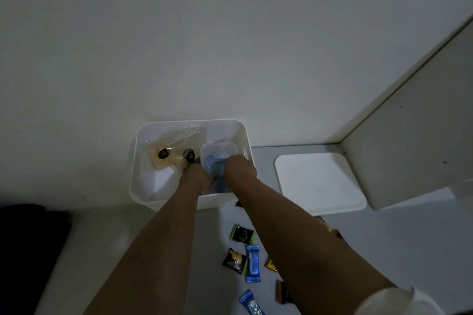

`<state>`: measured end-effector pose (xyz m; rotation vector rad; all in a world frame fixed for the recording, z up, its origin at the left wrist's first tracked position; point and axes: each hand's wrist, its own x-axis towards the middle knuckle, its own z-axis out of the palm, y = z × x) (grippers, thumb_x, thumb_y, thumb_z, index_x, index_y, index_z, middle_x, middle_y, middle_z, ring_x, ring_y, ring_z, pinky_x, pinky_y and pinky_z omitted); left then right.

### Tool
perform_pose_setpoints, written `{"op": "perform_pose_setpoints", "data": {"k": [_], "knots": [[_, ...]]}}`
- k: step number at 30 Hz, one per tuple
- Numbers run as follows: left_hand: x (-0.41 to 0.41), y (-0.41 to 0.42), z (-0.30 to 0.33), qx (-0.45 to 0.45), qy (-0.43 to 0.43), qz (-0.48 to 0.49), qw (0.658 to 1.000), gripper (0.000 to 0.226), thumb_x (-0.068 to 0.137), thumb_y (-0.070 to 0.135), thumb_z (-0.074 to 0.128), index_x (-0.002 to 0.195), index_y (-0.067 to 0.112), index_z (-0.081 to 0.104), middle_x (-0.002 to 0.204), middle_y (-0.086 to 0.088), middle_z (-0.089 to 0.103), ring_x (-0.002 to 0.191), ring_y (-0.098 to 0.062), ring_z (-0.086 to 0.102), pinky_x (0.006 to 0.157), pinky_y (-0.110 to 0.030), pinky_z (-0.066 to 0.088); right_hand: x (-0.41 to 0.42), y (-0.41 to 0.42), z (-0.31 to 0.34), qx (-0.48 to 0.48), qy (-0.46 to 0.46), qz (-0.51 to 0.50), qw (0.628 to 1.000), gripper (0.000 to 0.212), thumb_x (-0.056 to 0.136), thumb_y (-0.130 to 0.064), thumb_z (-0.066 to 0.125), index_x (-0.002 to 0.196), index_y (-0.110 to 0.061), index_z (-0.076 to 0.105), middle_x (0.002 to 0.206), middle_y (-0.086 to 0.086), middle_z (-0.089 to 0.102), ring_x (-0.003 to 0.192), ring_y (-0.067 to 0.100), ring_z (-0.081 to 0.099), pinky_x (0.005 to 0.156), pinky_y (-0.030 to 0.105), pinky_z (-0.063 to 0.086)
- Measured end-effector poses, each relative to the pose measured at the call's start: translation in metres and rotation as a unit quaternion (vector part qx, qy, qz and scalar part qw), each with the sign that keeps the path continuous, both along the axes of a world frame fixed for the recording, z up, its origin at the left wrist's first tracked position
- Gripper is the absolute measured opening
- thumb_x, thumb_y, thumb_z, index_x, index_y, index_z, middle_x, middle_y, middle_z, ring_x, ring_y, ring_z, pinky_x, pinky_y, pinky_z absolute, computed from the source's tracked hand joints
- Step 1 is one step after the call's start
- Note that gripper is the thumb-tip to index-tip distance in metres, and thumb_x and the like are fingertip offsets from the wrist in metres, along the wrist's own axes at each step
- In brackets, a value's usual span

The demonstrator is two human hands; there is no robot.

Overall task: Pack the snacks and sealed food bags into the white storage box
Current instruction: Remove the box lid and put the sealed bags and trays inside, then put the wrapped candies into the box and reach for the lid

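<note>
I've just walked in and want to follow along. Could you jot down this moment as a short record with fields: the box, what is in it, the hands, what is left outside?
box: white storage box, open, against the wall
inside left: clear sealed bag with pale food and dark pieces
inside right: bag of blue contents
left hand: down in the box, grip hidden
right hand: in the box, on the blue bag
lid: flat on the table, right of the box
still outside: small snack packets between the forearms
</note>
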<state>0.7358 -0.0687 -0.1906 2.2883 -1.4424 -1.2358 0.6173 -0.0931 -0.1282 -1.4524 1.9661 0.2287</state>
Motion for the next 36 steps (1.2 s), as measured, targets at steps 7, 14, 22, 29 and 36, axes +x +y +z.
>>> {"op": "perform_pose_setpoints", "data": {"k": [7,14,22,29,36], "knots": [[-0.021,0.03,0.066,-0.113,-0.106,0.103,0.983,0.029,0.091,0.037,0.062,0.112,0.018,0.058,0.103,-0.005,0.066,0.09,-0.026,0.061,0.074,-0.035,0.044,-0.037,0.026,0.036,-0.134,-0.045,0.17,0.975,0.044,0.091,-0.036,0.069,0.125,-0.011,0.06,0.118,0.01,0.067,0.108,0.028,0.065,0.091,0.038,0.052],[-0.086,0.071,0.126,-0.225,-0.133,0.119,0.958,0.029,0.094,0.031,0.054,0.114,0.015,0.067,0.114,-0.008,0.069,0.108,-0.03,0.063,0.08,-0.034,0.044,-0.135,0.051,0.057,-0.223,-0.165,0.084,0.957,0.05,0.095,-0.032,0.058,0.139,-0.01,0.054,0.14,0.012,0.058,0.127,0.029,0.055,0.104,0.035,0.045],[-0.19,0.134,0.102,-0.238,-0.129,0.095,0.958,0.028,0.095,0.033,0.049,0.103,0.015,0.069,0.103,-0.008,0.071,0.099,-0.03,0.067,0.079,-0.034,0.048,-0.283,0.096,0.016,-0.2,-0.164,0.005,0.966,0.048,0.093,-0.032,0.058,0.138,-0.015,0.056,0.134,0.008,0.063,0.125,0.027,0.058,0.102,0.037,0.047],[-0.199,0.217,0.012,-0.16,-0.103,-0.066,0.98,0.083,0.078,0.048,0.078,0.147,0.013,0.048,0.144,-0.018,0.05,0.133,-0.039,0.047,0.11,-0.048,0.041,-0.389,0.164,-0.046,-0.158,-0.133,-0.007,0.978,0.067,0.086,-0.055,0.063,0.141,-0.019,0.048,0.135,0.015,0.056,0.123,0.032,0.055,0.099,0.045,0.049],[-0.18,0.322,-0.059,0.058,-0.183,-0.11,0.975,0.161,0.036,0.1,0.06,0.148,0.036,-0.036,0.152,-0.002,-0.051,0.146,-0.037,-0.034,0.117,-0.066,-0.004,-0.436,0.254,-0.107,-0.013,-0.042,0.172,0.984,0.168,0.031,-0.099,0.063,0.149,-0.034,-0.036,0.163,0.01,-0.031,0.151,0.038,-0.023,0.119,0.065,0.005]]}}
